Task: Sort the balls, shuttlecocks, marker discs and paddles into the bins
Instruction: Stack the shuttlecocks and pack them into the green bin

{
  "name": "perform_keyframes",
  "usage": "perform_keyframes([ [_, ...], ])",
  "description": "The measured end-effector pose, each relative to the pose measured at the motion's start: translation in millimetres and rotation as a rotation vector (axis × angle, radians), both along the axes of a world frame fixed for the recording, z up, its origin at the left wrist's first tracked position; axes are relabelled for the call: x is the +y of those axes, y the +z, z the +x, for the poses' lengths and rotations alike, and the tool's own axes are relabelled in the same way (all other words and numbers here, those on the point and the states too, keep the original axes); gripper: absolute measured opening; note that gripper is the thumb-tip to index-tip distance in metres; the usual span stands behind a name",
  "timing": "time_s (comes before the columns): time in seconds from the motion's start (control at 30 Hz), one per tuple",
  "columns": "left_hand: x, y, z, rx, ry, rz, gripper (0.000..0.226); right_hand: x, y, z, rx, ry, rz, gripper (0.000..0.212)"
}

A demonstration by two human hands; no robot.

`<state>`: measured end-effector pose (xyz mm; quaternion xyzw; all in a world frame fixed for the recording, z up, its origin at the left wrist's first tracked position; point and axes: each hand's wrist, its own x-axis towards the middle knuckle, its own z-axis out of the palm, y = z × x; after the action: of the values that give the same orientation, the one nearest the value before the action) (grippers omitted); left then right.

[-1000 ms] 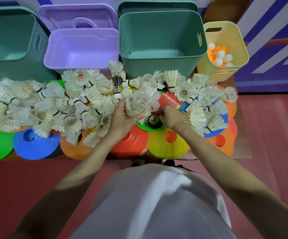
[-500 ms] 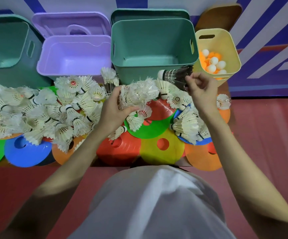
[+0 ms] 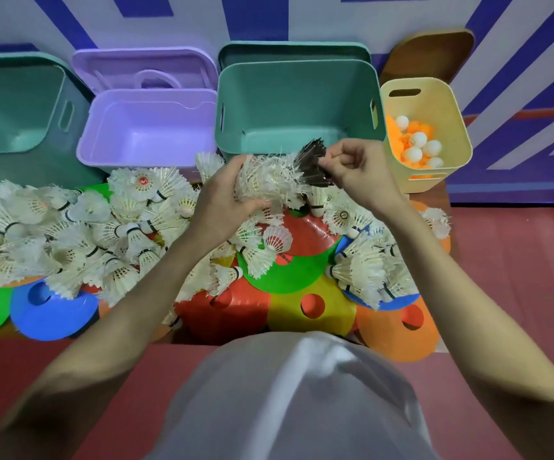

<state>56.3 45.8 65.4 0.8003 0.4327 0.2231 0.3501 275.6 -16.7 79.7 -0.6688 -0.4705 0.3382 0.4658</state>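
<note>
The white shuttlecocks (image 3: pixel 269 180) in the left hand (image 3: pixel 225 200) form a nested stack, held just in front of the near wall of the green bin (image 3: pixel 298 94). The right hand (image 3: pixel 358 167) pinches a black shuttlecock (image 3: pixel 312 161) at the far right end of the stack. They look very light, and the feathers are brittle, so I think it is better to hold them around the skirt gently, without squeezing. More shuttlecocks lie on the discs (image 3: pixel 288 270) below.

head cam | looks forward-down; close over hands (image 3: pixel 362 167) | one view
</note>
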Motion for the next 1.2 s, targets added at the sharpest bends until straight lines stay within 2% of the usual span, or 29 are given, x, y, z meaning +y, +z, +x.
perform_keyframes([
  [0.17, 33.6, 10.8, 18.4, 0.049, 0.003, 0.047, 0.079, 17.4, 7.4, 13.9, 0.035, -0.077, 0.119, 0.005],
  [0.33, 76.8, 21.4, 47.4, 0.116, -0.041, 0.103, 0.078, 50.0, 16.6, 34.6, 0.056, -0.197, 0.088, 0.009],
  [0.47, 113.7, 13.9, 67.7, 0.213, -0.079, 0.096, 0.076, 77.2, 14.5, 46.7, 0.018, -0.161, -0.052, 0.026],
  [0.63, 151.0, -9.2, 87.5, 0.344, -0.13, 0.039, 0.076, 106.8, -3.6, 63.5, 0.161, -0.124, -0.191, 0.043],
  [0.73, 168.0, -28.4, 97.6, 0.451, -0.171, -0.021, 0.071, 123.6, -22.7, 72.7, 0.028, 0.038, -0.306, 0.042],
  [0.83, 183.6, -47.2, 106.6, 0.58, -0.231, -0.107, 0.077, 144.6, -48.8, 84.5, -0.11, 0.215, -0.424, 0.039],
  [1.0, 205.1, -72.1, 115.1, 0.726, -0.369, -0.224, 0.09, 175.7, -85.9, 95.6, -0.255, 0.433, -0.605, 0.047],
  [1.2, 217.9, -96.4, 129.5, 0.909, -0.501, -0.266, 0.083, 193.1, -110.3, 89.9, -0.364, 0.625, -0.848, 0.049],
])
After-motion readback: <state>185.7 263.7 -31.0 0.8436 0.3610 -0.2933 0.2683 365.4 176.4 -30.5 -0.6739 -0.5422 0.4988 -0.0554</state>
